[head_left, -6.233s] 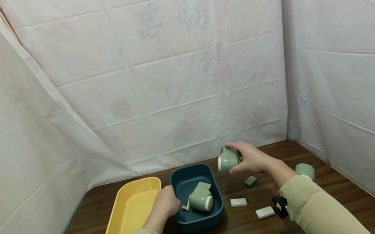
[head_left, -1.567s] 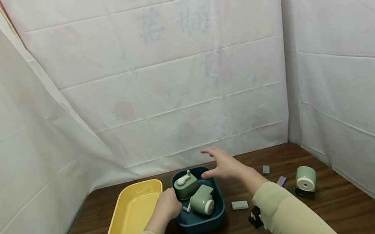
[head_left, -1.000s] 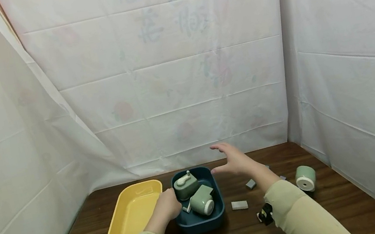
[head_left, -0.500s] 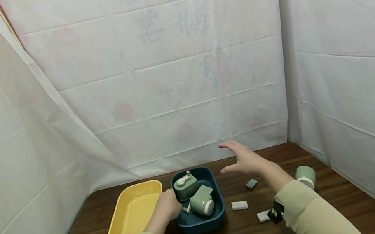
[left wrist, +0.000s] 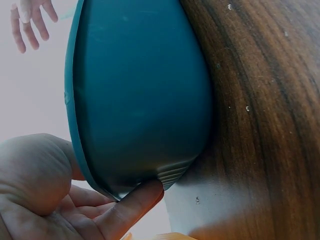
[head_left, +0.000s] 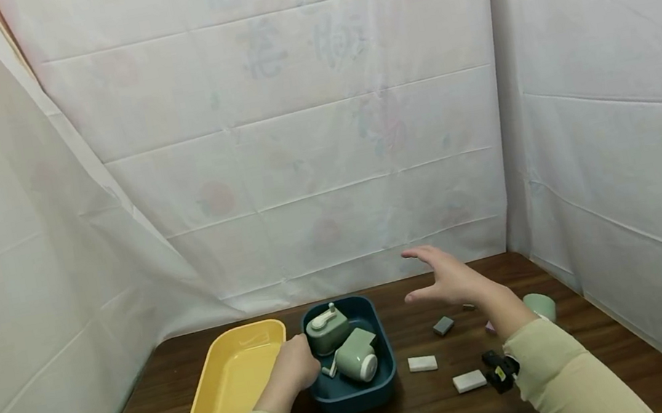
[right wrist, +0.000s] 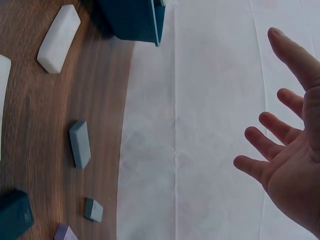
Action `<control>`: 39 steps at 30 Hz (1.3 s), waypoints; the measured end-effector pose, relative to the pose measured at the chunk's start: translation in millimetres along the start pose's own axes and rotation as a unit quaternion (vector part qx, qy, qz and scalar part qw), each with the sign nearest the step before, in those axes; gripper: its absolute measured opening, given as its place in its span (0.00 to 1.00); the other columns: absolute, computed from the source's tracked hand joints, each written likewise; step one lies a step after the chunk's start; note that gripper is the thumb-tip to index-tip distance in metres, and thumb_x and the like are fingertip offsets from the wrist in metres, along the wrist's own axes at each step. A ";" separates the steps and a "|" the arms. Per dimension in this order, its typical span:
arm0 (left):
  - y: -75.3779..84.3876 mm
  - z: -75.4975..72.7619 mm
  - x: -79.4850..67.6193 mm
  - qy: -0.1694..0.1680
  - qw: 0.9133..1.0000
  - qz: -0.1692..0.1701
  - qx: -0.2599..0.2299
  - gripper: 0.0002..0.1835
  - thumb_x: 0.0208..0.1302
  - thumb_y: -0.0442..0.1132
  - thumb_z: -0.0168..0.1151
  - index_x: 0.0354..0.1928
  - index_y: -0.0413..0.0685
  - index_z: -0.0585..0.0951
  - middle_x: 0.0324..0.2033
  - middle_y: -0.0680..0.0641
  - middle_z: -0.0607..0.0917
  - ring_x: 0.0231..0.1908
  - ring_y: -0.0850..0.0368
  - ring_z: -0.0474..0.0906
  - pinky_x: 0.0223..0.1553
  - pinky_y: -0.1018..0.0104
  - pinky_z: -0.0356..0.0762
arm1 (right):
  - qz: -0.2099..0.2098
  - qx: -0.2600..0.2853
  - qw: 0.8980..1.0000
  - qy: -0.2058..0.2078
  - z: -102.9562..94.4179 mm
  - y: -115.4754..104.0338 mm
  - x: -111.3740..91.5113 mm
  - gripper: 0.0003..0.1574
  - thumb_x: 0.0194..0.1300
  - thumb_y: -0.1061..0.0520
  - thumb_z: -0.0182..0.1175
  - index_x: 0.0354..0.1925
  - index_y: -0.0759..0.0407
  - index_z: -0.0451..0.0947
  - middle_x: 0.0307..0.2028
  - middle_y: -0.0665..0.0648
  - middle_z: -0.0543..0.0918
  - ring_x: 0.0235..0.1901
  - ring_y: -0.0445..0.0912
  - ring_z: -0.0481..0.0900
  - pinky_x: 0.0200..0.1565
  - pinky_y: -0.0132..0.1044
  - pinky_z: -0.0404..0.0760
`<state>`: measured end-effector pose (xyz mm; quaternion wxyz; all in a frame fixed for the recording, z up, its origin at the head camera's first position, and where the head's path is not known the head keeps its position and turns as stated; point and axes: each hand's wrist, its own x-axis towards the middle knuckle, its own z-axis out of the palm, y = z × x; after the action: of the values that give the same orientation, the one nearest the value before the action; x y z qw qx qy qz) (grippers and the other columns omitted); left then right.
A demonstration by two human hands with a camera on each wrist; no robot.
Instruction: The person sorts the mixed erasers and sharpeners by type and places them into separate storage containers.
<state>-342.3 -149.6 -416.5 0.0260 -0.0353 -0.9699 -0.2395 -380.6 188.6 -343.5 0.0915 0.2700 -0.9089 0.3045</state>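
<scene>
My left hand (head_left: 295, 365) pinches the left rim of the dark blue bin (head_left: 357, 402); in the left wrist view thumb and fingers hold the bin's wall (left wrist: 140, 95). Two green crank pencil sharpeners lie in the bin: the back one (head_left: 329, 334) has its white crank on top, and the front one (head_left: 355, 359) lies with a round white end facing me. My right hand (head_left: 451, 281) hovers above the table right of the bin, fingers spread and holding nothing. Another green sharpener (head_left: 541, 306) stands behind the right forearm, partly hidden.
A yellow bin (head_left: 236, 385) stands left of the blue one. Right of the blue bin lie white erasers (head_left: 422, 364) and a grey eraser (head_left: 444, 325). A smaller grey block (right wrist: 93, 210), a purple block (right wrist: 65, 233) and a dark block (right wrist: 15, 215) show in the right wrist view. White cloth hangs behind.
Six seconds ago my right hand held a green sharpener in the air; it now sits at the back of the blue bin. The emptied right hand has moved right. My left hand stays put.
</scene>
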 end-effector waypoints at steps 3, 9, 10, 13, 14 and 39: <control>0.0 -0.7 0.1 -0.002 1.000 -0.004 -0.001 0.19 0.57 0.23 0.61 0.52 0.23 0.76 0.40 0.34 0.82 0.34 0.46 0.77 0.35 0.54 0.80 | -0.003 0.001 1.000 0.000 -3.6 3.2 -2.9 0.55 0.58 0.42 0.76 0.76 0.51 0.63 0.73 0.60 0.64 0.71 0.61 0.62 0.65 0.65 0.66; 0.0 -1.5 0.1 -0.001 1.000 -0.003 -0.002 0.19 0.57 0.23 0.61 0.52 0.23 0.76 0.39 0.34 0.82 0.34 0.46 0.77 0.35 0.54 0.80 | 0.004 0.004 1.000 -0.003 -10.8 11.0 -9.6 0.56 0.57 0.40 0.76 0.76 0.50 0.62 0.73 0.61 0.64 0.71 0.62 0.62 0.65 0.65 0.66; 0.0 -1.5 0.1 -0.001 1.000 -0.001 -0.002 0.19 0.57 0.23 0.61 0.52 0.23 0.76 0.39 0.34 0.82 0.34 0.46 0.77 0.35 0.54 0.80 | 0.007 0.005 1.000 -0.004 -11.9 12.7 -10.8 0.56 0.57 0.40 0.76 0.76 0.50 0.62 0.73 0.61 0.64 0.71 0.62 0.61 0.65 0.65 0.66; -0.4 -1.7 0.3 0.000 1.000 0.000 -0.002 0.19 0.56 0.23 0.61 0.52 0.23 0.76 0.39 0.34 0.82 0.34 0.46 0.77 0.35 0.54 0.80 | 0.016 0.011 1.000 -0.005 -15.1 18.2 -14.2 0.57 0.57 0.39 0.76 0.76 0.50 0.62 0.74 0.61 0.63 0.72 0.62 0.61 0.65 0.66 0.65; -0.4 -1.7 0.4 0.000 1.000 0.000 -0.002 0.19 0.56 0.23 0.61 0.51 0.23 0.76 0.39 0.34 0.82 0.34 0.46 0.77 0.35 0.54 0.80 | 0.020 0.014 1.000 -0.006 -16.0 19.8 -15.3 0.57 0.56 0.39 0.76 0.77 0.50 0.62 0.74 0.61 0.62 0.72 0.62 0.60 0.66 0.65 0.65; -3.4 0.0 1.9 0.003 1.000 0.007 0.007 0.15 0.56 0.24 0.61 0.47 0.25 0.78 0.34 0.37 0.81 0.31 0.47 0.76 0.33 0.55 0.79 | 0.043 -0.047 0.998 0.020 -41.2 57.3 -54.1 0.57 0.57 0.37 0.75 0.74 0.61 0.64 0.70 0.69 0.67 0.68 0.69 0.63 0.61 0.69 0.68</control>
<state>-344.5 -152.5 -418.0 0.0311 -0.0408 -0.9712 -0.2326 -366.6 275.3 -357.4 0.1091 0.2198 -0.9310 0.2703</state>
